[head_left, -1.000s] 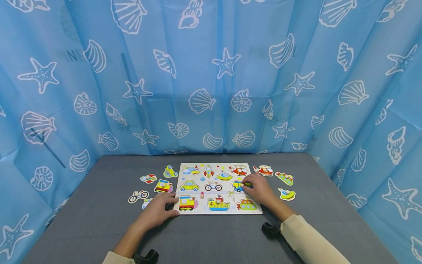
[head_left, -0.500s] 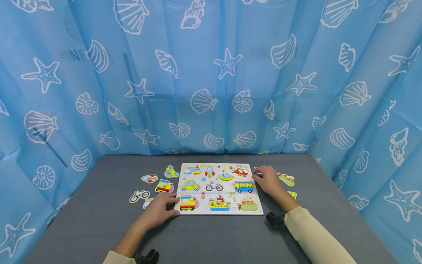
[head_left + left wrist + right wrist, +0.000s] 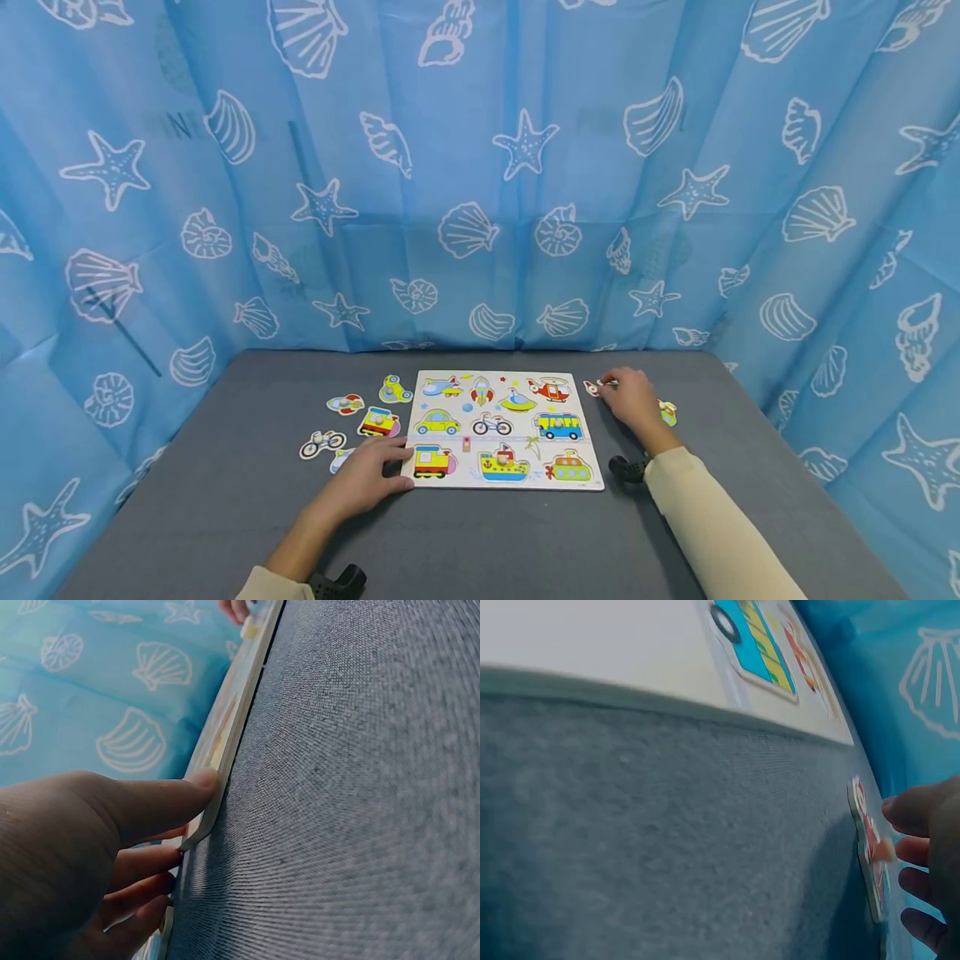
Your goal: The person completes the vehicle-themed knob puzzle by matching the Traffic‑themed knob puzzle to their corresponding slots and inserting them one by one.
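Observation:
A wooden puzzle board (image 3: 480, 485) with printed vehicles lies on the table. The left hand (image 3: 362, 477) rests at its near left corner; in the left wrist view the thumb (image 3: 165, 806) lies straight on the board's edge, with fingers beside it. Over at the right, the right hand (image 3: 632, 400) hovers around a red helicopter piece (image 3: 592, 388), partly covering it. In the right wrist view the helicopter piece (image 3: 865, 840) lies flat, its knob (image 3: 883, 850) close to the fingers, with a gap to the thumb. A blue bus piece (image 3: 558, 426) and a ship piece (image 3: 504, 464) sit in the board.
Left of the board lie a rocket piece (image 3: 345, 404), a yellow car piece (image 3: 394, 389), a train piece (image 3: 378, 422) and a bicycle piece (image 3: 322, 443). Another piece (image 3: 341, 459) is partly hidden by the left hand. A submarine piece (image 3: 667, 412) shows past the right hand. A blue curtain (image 3: 480, 250) hangs behind.
The right hand has let go of the bus piece, now lying in the board, and moved right to the helicopter piece. The left hand has stayed at the board's corner.

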A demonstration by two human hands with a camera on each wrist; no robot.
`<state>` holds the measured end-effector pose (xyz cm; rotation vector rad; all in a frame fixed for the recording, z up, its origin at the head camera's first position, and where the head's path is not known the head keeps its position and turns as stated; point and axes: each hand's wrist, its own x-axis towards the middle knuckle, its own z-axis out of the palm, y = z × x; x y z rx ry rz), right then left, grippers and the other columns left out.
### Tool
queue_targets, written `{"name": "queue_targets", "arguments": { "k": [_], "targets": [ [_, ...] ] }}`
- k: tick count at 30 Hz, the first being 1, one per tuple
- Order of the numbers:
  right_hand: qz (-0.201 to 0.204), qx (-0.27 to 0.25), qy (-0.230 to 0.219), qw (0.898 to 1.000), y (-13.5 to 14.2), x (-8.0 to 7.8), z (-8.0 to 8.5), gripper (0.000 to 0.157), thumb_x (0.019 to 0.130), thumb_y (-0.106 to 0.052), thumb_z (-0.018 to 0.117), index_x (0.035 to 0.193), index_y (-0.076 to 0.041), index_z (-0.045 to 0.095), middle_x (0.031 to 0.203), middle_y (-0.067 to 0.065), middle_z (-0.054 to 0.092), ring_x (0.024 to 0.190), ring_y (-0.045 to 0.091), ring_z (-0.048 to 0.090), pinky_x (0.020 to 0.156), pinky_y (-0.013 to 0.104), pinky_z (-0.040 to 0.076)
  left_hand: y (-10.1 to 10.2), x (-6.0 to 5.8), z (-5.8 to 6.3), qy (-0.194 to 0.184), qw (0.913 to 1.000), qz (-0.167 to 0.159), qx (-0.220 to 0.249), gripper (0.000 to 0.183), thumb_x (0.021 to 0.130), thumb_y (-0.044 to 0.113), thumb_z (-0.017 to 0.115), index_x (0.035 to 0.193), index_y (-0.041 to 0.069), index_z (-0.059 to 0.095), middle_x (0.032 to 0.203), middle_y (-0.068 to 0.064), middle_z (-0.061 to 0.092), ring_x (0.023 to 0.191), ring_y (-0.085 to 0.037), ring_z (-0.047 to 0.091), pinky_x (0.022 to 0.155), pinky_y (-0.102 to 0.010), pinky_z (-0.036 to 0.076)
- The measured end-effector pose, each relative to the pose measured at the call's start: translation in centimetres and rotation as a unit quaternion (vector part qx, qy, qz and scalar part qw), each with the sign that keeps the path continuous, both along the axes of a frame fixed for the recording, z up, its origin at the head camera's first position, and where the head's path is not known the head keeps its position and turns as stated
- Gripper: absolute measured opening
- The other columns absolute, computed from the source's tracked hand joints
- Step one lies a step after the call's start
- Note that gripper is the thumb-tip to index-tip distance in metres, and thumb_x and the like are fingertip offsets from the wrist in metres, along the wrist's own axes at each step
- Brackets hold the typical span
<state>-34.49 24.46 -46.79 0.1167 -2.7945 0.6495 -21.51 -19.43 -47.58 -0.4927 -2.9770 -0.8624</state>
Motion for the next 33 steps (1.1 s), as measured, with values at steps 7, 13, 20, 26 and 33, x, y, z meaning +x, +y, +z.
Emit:
{"name": "queue_targets", "arguments": {
  "k": [7, 13, 20, 26, 33],
  "targets": [
    [-0.014, 0.007, -0.006, 1.0, 1.2, -0.3, -0.4, 0.017, 0.087, -0.013, 0.068, 0.095, 0.002, 0.071, 0.099, 0.022, 0.064, 0.098, 0.044, 0.056, 0.084, 0.057, 0.043, 0.1, 0.1, 0.0, -0.001, 1.0, -0.001, 0.003, 0.047, 0.078, 0.025, 0.082, 0.12, 0.008, 0.07, 0.133, -0.007, 0.059, 0.128, -0.032, 0.046, 0.106, -0.05, 0.035],
    [-0.016, 0.01, -0.013, 1.0, 1.6, -0.6, -0.8, 0.019, 0.086, -0.015, 0.069, 0.095, 0.002, 0.071, 0.099, 0.023, 0.063, 0.097, 0.044, 0.054, 0.085, 0.058, 0.041, 0.1, 0.1, 0.1, 0.0, 1.0, 0.001, 0.002, 0.047, 0.077, 0.024, 0.083, 0.12, 0.008, 0.07, 0.133, -0.006, 0.059, 0.129, -0.032, 0.046, 0.106, -0.05, 0.035],
    [-0.022, 0.018, -0.018, 0.999, 1.6, -0.7, -1.0, 0.017, 0.088, -0.015, 0.069, 0.093, 0.001, 0.071, 0.098, 0.022, 0.063, 0.095, 0.042, 0.053, 0.084, 0.058, 0.04, 0.0, 0.1, 0.0, -0.002, 1.0, -0.003, 0.006, 0.047, 0.078, 0.024, 0.082, 0.12, 0.008, 0.07, 0.133, -0.008, 0.059, 0.129, -0.034, 0.045, 0.106, -0.051, 0.034],
    [-0.022, 0.017, -0.02, 0.999, 1.5, -0.6, -1.1, 0.016, 0.088, -0.015, 0.069, 0.092, 0.001, 0.07, 0.096, 0.02, 0.062, 0.094, 0.041, 0.054, 0.083, 0.055, 0.042, 0.0, 0.0, -0.1, 0.003, 1.0, -0.006, 0.008, 0.047, 0.077, 0.024, 0.082, 0.119, 0.007, 0.07, 0.132, -0.008, 0.059, 0.128, -0.034, 0.046, 0.106, -0.051, 0.035],
    [-0.028, 0.007, -0.021, 0.999, 1.2, -0.7, -1.0, 0.018, 0.088, -0.016, 0.069, 0.093, 0.001, 0.07, 0.097, 0.02, 0.062, 0.094, 0.039, 0.053, 0.081, 0.053, 0.043, 0.0, 0.0, -0.1, 0.009, 0.9999, -0.006, 0.011, 0.046, 0.077, 0.023, 0.082, 0.119, 0.007, 0.07, 0.132, -0.008, 0.06, 0.128, -0.034, 0.046, 0.106, -0.051, 0.035]
  ]
}}
